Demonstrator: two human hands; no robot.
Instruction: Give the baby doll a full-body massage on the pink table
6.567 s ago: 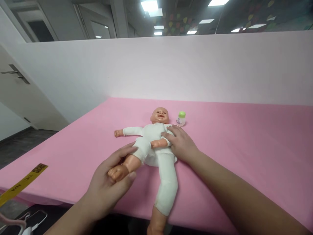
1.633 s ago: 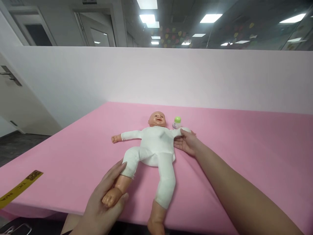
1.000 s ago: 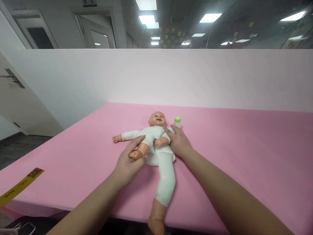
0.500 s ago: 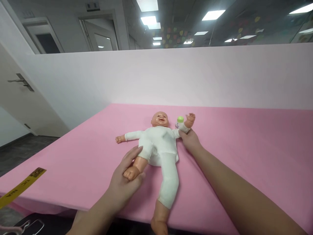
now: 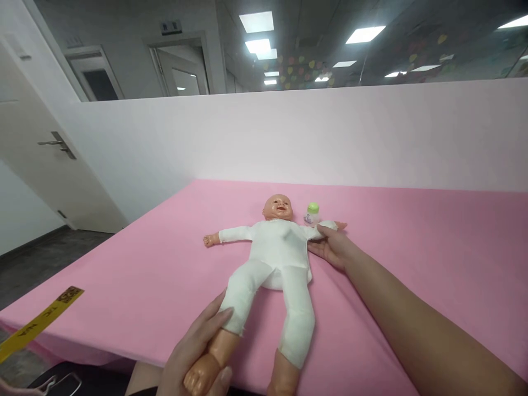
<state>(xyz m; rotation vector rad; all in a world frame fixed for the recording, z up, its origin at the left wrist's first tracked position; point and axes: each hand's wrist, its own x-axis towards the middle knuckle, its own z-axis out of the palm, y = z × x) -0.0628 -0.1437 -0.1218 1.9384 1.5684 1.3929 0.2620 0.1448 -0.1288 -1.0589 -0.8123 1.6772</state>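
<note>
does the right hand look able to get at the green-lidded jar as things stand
Probably yes, but only after letting go: the right hand is close by but holds the doll's arm, which lies just in front of the jar; nothing covers the green lid.

Looks like an office-type interior, of unclear exact use. Judged by rectangular ceiling lights point(image 5: 365, 34) seen beyond glazing point(image 5: 396, 49), a plain white partition point(image 5: 313, 135), a pale lever-handled door point(image 5: 28, 132), another door point(image 5: 181, 60) with a window panel, dark flooring point(image 5: 33, 264) and a pink-covered counter point(image 5: 421, 247).
</note>
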